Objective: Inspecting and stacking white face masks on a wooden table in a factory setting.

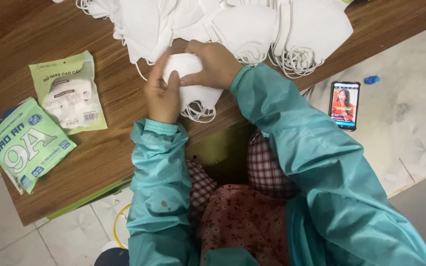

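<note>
Both my hands, in teal sleeves, hold a small stack of folded white face masks (193, 91) at the near edge of a low wooden table (104, 148). My left hand (161, 93) grips the stack's left side with the fingers curled over it. The top right of the stack is covered by my right hand (214, 63). White ear loops hang from under the stack. Just behind my hands lies a large heap of loose white masks (242, 24), spread across the far side of the table.
Two green-and-clear mask packets lie on the table's left part, one flat (69, 92) and one at the left edge (28, 143). A phone (344, 105) with a lit screen rests on the tiled floor to the right, a small blue scrap (371, 79) beyond it.
</note>
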